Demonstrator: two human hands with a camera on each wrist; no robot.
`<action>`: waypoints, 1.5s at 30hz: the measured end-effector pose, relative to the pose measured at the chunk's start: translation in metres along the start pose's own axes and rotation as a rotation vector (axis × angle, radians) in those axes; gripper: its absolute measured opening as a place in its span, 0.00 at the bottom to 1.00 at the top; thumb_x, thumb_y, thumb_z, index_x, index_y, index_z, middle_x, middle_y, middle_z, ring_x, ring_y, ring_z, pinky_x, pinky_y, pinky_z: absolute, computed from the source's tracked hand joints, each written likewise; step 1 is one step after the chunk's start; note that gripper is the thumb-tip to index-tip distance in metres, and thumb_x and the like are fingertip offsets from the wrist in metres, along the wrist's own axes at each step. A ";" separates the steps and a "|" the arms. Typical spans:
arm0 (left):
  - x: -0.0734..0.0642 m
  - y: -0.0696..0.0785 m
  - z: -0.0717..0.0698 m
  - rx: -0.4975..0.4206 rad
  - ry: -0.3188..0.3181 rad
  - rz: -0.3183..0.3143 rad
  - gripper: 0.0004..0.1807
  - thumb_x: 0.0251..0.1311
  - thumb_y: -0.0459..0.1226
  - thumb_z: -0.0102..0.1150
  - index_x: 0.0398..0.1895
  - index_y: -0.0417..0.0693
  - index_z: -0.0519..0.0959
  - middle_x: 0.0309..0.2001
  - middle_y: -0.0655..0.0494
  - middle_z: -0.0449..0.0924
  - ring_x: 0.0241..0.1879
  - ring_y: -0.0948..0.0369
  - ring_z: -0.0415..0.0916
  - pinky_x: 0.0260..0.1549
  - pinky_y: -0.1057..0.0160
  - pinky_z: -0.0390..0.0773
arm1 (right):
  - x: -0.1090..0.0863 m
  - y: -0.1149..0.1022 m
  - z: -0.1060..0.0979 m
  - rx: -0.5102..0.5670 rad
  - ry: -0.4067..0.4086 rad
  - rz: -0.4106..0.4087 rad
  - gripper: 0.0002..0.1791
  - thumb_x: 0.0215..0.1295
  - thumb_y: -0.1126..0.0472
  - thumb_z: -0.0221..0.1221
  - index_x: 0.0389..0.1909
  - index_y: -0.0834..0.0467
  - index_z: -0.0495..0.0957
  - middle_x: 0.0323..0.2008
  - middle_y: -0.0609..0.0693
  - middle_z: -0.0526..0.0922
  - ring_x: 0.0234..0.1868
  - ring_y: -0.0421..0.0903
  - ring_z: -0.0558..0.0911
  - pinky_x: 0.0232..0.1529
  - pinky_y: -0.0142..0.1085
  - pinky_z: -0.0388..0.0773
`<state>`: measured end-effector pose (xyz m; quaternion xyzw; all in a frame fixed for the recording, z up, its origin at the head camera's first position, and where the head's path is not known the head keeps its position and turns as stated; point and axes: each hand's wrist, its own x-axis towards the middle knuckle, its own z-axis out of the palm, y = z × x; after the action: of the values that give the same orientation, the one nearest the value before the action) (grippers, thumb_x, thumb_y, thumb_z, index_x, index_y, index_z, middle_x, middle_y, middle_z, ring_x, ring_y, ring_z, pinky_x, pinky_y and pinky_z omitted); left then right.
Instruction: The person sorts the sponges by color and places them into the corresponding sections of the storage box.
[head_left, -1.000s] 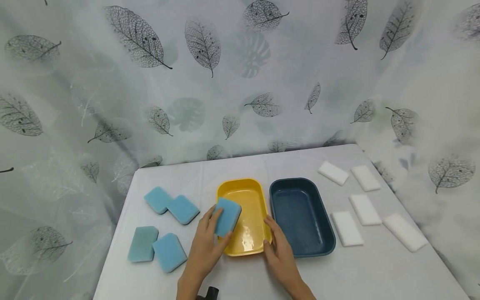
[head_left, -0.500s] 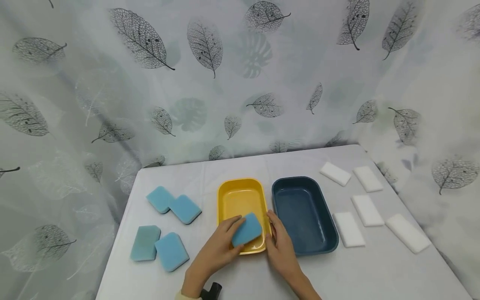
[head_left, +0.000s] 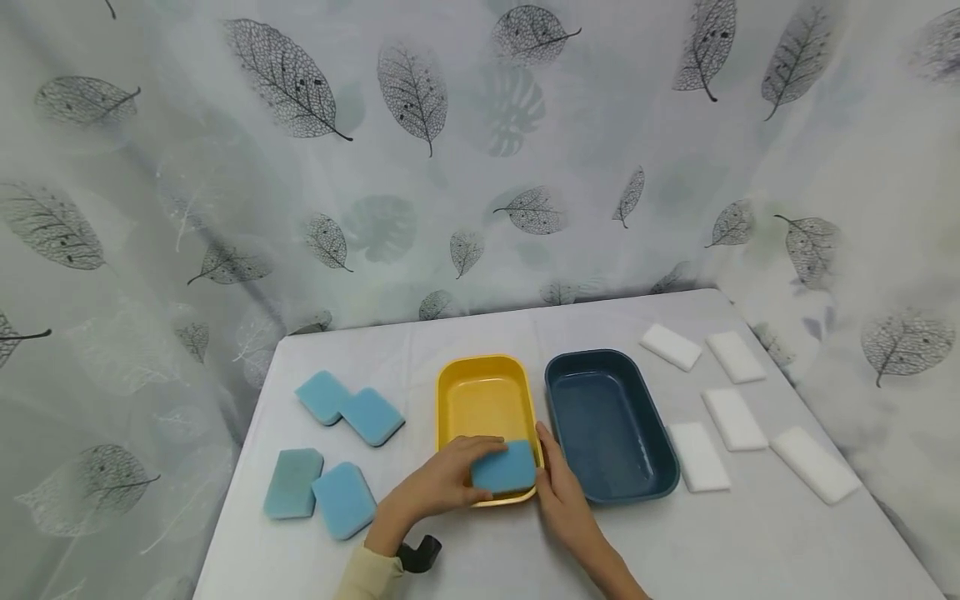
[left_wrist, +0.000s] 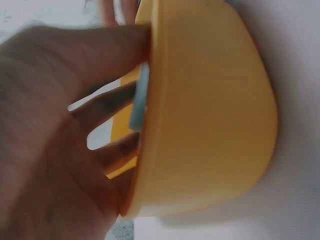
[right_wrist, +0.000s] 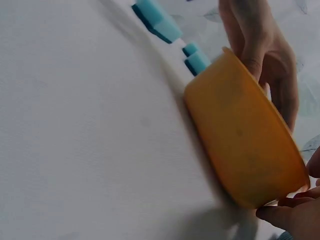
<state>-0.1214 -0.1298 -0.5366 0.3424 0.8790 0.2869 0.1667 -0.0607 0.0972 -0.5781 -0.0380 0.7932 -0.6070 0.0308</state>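
Observation:
My left hand reaches over the front edge of the yellow tray and grips a blue sponge low inside it, in the front right corner. The left wrist view shows the thumb at the rim of the yellow tray and a sliver of the sponge behind it. Along the tray's right side, my right hand holds the wall near the front corner. In the right wrist view, fingers of that right hand curl at the tray's lower end.
Several blue sponges, among them a front one, lie on the white-covered table at left. A dark blue tray stands close right of the yellow one. Several white sponge blocks lie farther right. A leaf-print curtain hangs behind.
My left hand has carried the blue sponge from over the yellow tray's left edge rightward and down into its front right corner. My right hand stays at the tray's right side.

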 end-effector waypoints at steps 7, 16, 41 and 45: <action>0.007 -0.004 -0.006 0.043 -0.081 0.001 0.36 0.61 0.39 0.75 0.73 0.51 0.74 0.75 0.54 0.71 0.74 0.51 0.69 0.72 0.50 0.74 | -0.006 0.018 0.012 0.109 0.023 0.043 0.33 0.86 0.57 0.45 0.85 0.51 0.47 0.84 0.55 0.52 0.83 0.52 0.56 0.68 0.11 0.52; 0.012 -0.008 -0.002 0.024 -0.045 -0.021 0.25 0.64 0.37 0.72 0.64 0.48 0.80 0.65 0.53 0.81 0.66 0.54 0.77 0.67 0.53 0.78 | -0.007 0.033 0.014 0.232 0.077 0.049 0.30 0.84 0.55 0.50 0.81 0.51 0.58 0.81 0.56 0.61 0.81 0.54 0.61 0.67 0.15 0.62; 0.013 0.006 0.005 0.106 0.009 -0.122 0.29 0.73 0.42 0.62 0.74 0.49 0.72 0.68 0.51 0.78 0.66 0.53 0.76 0.67 0.50 0.78 | -0.008 0.040 0.015 0.185 0.105 0.036 0.29 0.83 0.52 0.51 0.80 0.49 0.61 0.78 0.56 0.66 0.78 0.57 0.66 0.66 0.17 0.66; 0.008 0.003 0.005 0.070 0.218 -0.123 0.26 0.73 0.41 0.63 0.72 0.54 0.74 0.67 0.55 0.79 0.66 0.54 0.77 0.65 0.49 0.80 | -0.009 0.040 0.016 0.200 0.111 0.052 0.28 0.82 0.52 0.52 0.79 0.49 0.63 0.78 0.56 0.67 0.78 0.55 0.67 0.67 0.17 0.66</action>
<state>-0.1227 -0.1203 -0.5394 0.2602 0.9208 0.2806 0.0756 -0.0515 0.0933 -0.6207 0.0195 0.7298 -0.6834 0.0061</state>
